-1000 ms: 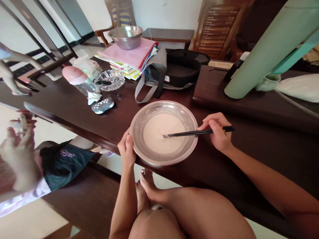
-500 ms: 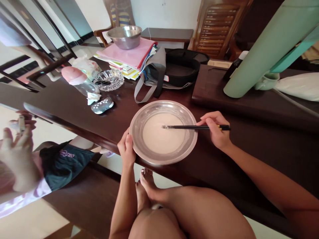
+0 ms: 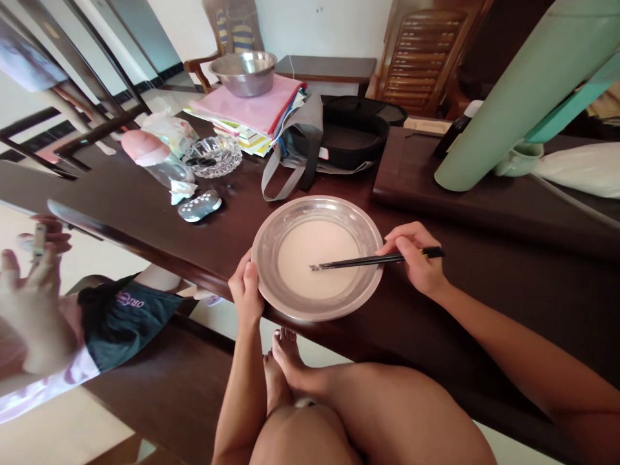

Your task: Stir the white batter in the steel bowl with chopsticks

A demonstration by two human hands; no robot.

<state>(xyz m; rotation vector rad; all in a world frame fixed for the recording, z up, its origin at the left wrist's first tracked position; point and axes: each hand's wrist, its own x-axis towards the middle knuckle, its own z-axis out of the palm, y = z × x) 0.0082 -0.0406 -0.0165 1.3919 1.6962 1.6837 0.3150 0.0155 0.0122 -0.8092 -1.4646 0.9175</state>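
A wide metal bowl (image 3: pixel 271 294) stands at the near edge of the dark wooden table, with a milky white liquid (image 3: pixel 317 242) in its bottom. My left hand (image 3: pixel 246 287) grips the bowl's left rim, thumb on top and the fingers out of sight underneath. In my right hand (image 3: pixel 419 258), beyond the bowl's right rim, is a pair of black chopsticks (image 3: pixel 358 261). They slant down leftward over the bowl, and their wet tips meet the liquid near its middle.
Behind the bowl lies a grey and black bag (image 3: pixel 343 135). A second metal bowl (image 3: pixel 245 74) sits on stacked papers. To the left are a glass ashtray (image 3: pixel 216 158), a pink-capped bottle (image 3: pixel 150 155) and a dark remote (image 3: pixel 199 205). Another person's hand (image 3: pixel 36 290) is at far left.
The chopstick tips have moved slightly left and toward me in the liquid, and my right hand has shifted a little with them. My left hand and the bowl stay put.
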